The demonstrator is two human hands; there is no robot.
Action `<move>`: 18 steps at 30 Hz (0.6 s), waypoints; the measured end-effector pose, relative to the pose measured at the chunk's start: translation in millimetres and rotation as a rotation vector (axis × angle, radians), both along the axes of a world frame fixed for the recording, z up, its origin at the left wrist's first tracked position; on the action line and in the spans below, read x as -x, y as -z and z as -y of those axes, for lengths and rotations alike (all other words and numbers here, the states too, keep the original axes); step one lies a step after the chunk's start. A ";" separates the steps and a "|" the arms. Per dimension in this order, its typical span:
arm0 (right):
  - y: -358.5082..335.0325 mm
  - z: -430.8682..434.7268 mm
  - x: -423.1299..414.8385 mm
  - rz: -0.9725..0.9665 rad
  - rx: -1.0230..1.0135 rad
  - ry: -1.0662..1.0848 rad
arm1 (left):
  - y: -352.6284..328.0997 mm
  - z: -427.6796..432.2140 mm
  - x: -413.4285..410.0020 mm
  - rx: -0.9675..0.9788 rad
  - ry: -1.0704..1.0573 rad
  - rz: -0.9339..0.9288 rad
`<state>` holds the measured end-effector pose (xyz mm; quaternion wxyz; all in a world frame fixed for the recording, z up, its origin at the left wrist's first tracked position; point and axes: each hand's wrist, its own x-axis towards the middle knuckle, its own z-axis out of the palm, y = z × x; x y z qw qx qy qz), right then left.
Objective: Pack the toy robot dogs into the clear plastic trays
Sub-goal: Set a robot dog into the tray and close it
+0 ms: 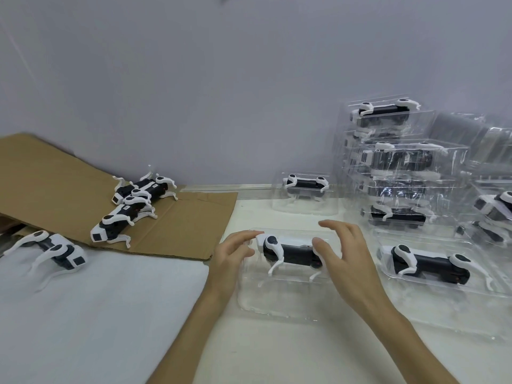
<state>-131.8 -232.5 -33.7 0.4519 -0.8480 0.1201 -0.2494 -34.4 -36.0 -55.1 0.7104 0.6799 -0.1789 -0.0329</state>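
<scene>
At nine o'clock I see a loose dog [52, 250] lying on a white foam sheet [97, 314]. Toward ten o'clock, a cluster of dogs [119, 221] lies tangled on flat cardboard [69, 176]. Near centre, the left hand [232, 254] is spread wide, its fingertips touching the head end of the toy robot dog [291, 252] and gripping nothing. That dog lies on its side in the clear tray [277, 306], head toward nine o'clock. The right hand [346, 259], also wide, arches over its tail end, thumb against the rear hip. At three o'clock a filled tray [443, 289] lies just beside, and at one o'clock I see a stack of packed trays [401, 167].
</scene>
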 end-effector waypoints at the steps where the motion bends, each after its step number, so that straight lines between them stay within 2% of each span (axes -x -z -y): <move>1: 0.7 0.6 -0.5 0.000 -0.068 0.006 | 0.2 -0.1 -0.2 0.012 -0.018 -0.006; 7: -1.4 4.3 -7.8 -0.129 -0.471 0.048 | -3.2 -4.0 -0.4 0.047 -0.117 -0.052; 16: -0.1 -1.3 -8.4 -0.149 -0.656 -0.046 | -4.5 -4.2 -0.2 0.053 -0.143 -0.029; 18: -1.3 -3.0 -7.3 -0.144 -0.640 -0.073 | -5.4 -3.3 -0.4 0.040 -0.147 -0.035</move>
